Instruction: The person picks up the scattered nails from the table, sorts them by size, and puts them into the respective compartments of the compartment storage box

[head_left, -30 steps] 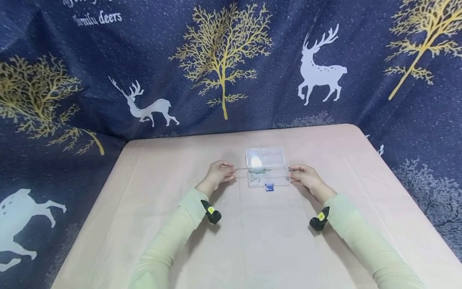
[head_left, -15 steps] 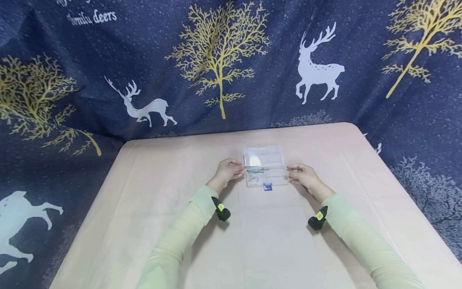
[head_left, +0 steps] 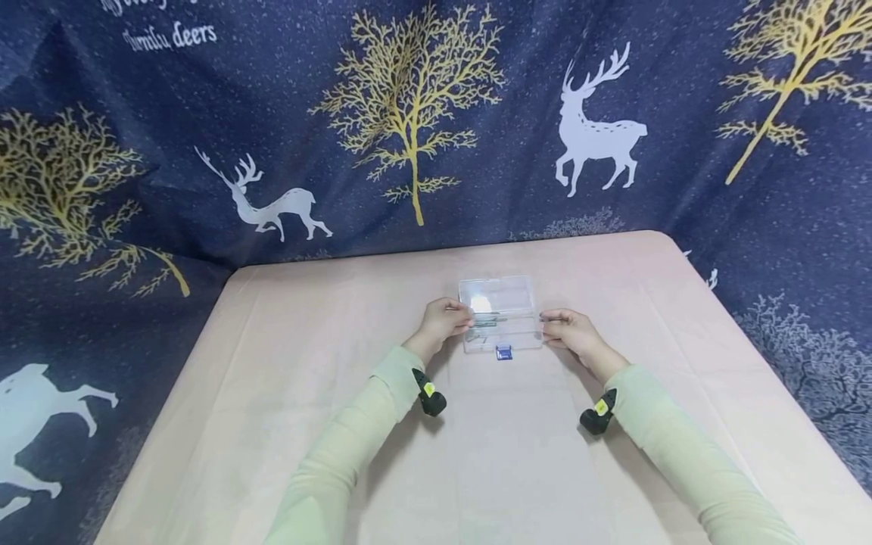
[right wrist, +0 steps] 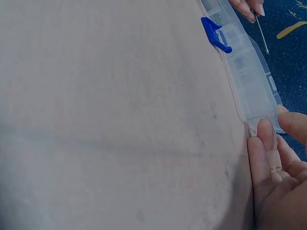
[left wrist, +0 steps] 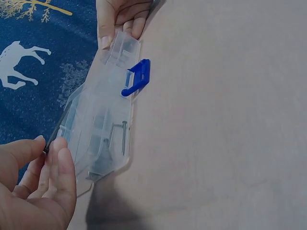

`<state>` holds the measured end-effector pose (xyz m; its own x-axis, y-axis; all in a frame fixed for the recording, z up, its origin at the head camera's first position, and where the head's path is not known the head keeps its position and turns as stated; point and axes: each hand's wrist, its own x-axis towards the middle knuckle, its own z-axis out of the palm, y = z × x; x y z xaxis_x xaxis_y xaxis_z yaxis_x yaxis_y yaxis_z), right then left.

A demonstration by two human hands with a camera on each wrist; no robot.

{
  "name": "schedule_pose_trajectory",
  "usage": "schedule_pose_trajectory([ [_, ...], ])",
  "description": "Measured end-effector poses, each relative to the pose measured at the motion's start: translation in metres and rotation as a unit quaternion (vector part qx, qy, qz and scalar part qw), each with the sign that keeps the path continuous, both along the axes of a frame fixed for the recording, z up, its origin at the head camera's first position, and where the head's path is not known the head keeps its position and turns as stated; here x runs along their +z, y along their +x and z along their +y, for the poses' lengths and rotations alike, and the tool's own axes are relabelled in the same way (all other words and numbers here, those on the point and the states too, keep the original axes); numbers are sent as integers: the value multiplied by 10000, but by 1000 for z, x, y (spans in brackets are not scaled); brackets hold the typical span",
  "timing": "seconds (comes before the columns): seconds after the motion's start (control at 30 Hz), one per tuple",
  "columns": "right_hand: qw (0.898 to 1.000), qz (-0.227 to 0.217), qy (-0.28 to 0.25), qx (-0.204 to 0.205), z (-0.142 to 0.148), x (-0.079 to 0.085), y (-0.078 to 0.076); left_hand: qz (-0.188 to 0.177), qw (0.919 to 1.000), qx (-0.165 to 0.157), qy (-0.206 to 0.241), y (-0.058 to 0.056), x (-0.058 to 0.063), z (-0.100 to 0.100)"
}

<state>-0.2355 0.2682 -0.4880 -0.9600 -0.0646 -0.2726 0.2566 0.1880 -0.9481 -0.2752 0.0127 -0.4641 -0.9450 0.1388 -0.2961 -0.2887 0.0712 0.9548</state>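
A clear plastic compartment box (head_left: 527,327) sits on the table, its lid (head_left: 511,295) raised at the back and a blue latch (left wrist: 140,76) at its front. Between thumb and fingertips my left hand (head_left: 444,324) pinches a long thin nail (left wrist: 56,125) over the box's left part. The nail (right wrist: 262,34) also shows in the right wrist view, slanting down from that hand. Several nails (left wrist: 124,138) lie in the left compartments. My right hand (head_left: 575,333) grips the box's right end, thumb (right wrist: 291,123) at the lid side and fingers against the end wall.
A pale pink cloth covers the table (head_left: 518,454). Behind it hangs a dark blue curtain (head_left: 504,204) printed with white deer and gold trees. A black wrist camera (head_left: 429,393) sits on the left sleeve, another (head_left: 598,412) on the right.
My left hand has moved right with the nail, from beside the box to over its left edge. The right hand keeps its grip on the right end. The head view has shifted slightly.
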Motion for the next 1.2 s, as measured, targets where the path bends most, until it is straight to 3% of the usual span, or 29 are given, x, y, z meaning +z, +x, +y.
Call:
schedule_pose_trajectory([
  [0.27,10000,-38,39,-11,-2,-1,1,-101,9998,124,-71,2,1,0],
  [0.53,9997,-120,225,0,1,-5,-4,-134,9996,-1,-229,1,6,-5],
  [0.73,9991,-104,405,104,-3,-1,-10,67,9989,-85,-445,-4,4,-15],
  [0.93,9989,-7,453,134,-4,3,-21,526,9961,-71,-701,-16,9,-35],
  [1.03,9986,52,498,173,-4,2,-23,897,9911,-83,-985,-21,12,-49],
  [1.2,9960,177,853,205,-5,-3,-17,1567,9677,-403,-1935,-17,16,-75],
])
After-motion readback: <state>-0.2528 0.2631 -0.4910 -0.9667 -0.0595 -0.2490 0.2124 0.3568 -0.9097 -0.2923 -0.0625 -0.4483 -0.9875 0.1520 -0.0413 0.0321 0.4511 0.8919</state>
